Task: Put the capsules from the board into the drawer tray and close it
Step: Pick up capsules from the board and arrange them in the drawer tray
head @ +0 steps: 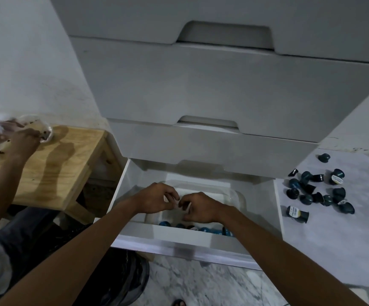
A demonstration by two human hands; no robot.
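Note:
The bottom drawer (201, 240) of a white cabinet stands pulled out. Inside lies a clear plastic tray (237, 195) with a white bottom. Several dark blue capsules (210, 230) lie in a row along the tray's near side. My left hand (154, 199) and my right hand (201, 208) meet over the tray, fingertips pinched together on a small white piece (176, 203); what that piece is I cannot make out. Several more dark capsules (318, 193) lie scattered on the white board (333, 250) on the floor to the right of the drawer.
Closed cabinet drawers (223, 89) rise above the open one. On the left, another person's hands (22, 140) handle a plastic bag (39, 127) on a wooden stool (64, 164). That person's legs and the marble floor (212, 283) lie below the drawer front.

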